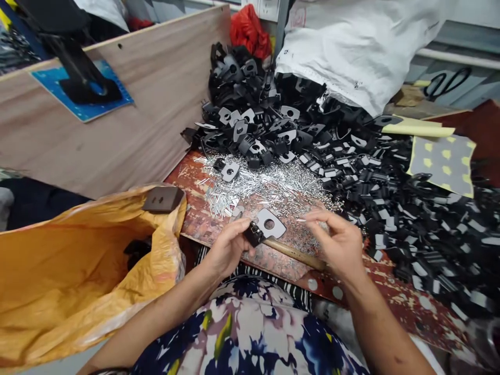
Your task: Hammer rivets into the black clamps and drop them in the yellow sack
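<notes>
My left hand (pixel 226 249) is closed on a black plastic clip (pixel 254 235) with a flat grey plate that has a round hole. The clip is held just above the table's near edge. To its right, my right hand (pixel 340 246) pinches a thin metal pin (pixel 301 220) between thumb and fingertips, apart from the clip. A wooden handle (pixel 295 253) lies on the table between my hands; its left end is hidden by the clip and its right end by my right hand. Beyond them is a heap of loose silvery pins (pixel 269 182).
Black clips with grey plates (pixel 240 130) are piled behind the pins, and small black parts (pixel 383 198) cover the right side. A wooden board (pixel 156 67) walls off the left. Below it an orange sack (pixel 78 276) hangs open, a dark block (pixel 163 200) on its rim.
</notes>
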The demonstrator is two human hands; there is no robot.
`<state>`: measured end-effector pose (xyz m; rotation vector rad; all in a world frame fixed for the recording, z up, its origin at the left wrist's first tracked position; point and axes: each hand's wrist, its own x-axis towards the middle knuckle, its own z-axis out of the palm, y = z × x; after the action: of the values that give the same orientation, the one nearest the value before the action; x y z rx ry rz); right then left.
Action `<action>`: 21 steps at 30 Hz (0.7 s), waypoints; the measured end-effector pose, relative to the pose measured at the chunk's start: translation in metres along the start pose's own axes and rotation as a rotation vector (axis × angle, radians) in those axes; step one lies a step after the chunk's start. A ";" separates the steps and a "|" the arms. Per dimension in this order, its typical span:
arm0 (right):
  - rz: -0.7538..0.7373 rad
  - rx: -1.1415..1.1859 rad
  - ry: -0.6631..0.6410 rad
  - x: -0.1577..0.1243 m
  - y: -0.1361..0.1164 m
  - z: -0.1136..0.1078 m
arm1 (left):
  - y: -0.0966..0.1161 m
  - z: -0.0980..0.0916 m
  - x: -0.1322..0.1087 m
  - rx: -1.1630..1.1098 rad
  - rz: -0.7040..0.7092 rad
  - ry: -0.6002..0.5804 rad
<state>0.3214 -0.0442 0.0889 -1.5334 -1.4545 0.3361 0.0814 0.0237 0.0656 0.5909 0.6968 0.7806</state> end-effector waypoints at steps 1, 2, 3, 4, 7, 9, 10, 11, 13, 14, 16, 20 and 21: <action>-0.044 0.072 -0.027 -0.004 -0.015 0.010 | -0.001 0.002 0.001 -0.008 0.005 0.009; -0.088 0.125 -0.056 -0.007 -0.027 0.020 | -0.002 0.005 0.001 -0.006 0.008 0.016; -0.124 0.158 -0.077 -0.008 -0.037 0.031 | -0.003 0.008 0.002 0.002 0.007 0.018; -0.147 0.176 -0.088 -0.008 -0.043 0.040 | -0.004 0.010 0.002 0.009 0.006 0.019; -0.167 0.181 -0.098 -0.007 -0.048 0.058 | -0.007 0.013 0.001 -0.010 0.001 0.026; -0.181 0.148 -0.082 -0.006 -0.047 0.062 | -0.008 0.012 0.000 -0.042 0.010 0.025; -0.191 0.127 -0.071 -0.006 -0.047 0.062 | -0.008 0.011 -0.001 -0.055 0.014 0.021; -0.205 0.101 -0.064 -0.007 -0.048 0.062 | -0.008 0.010 -0.001 -0.070 0.013 0.017; -0.251 0.013 -0.060 -0.008 -0.050 0.061 | -0.009 0.009 -0.002 -0.108 -0.006 0.013; -0.293 -0.055 -0.060 -0.009 -0.052 0.061 | -0.010 0.008 -0.002 -0.132 -0.017 0.012; -0.412 -0.218 -0.049 -0.011 -0.053 0.063 | -0.012 0.008 0.001 -0.192 -0.018 0.022; -0.561 -0.357 -0.032 -0.011 -0.054 0.067 | -0.015 0.013 0.004 -0.275 0.034 0.080; -0.556 -0.335 -0.040 -0.011 -0.054 0.066 | -0.015 0.015 0.003 -0.274 0.041 0.094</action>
<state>0.2366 -0.0340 0.0929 -1.3020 -1.9654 -0.2206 0.1005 0.0139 0.0639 0.3218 0.6519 0.9286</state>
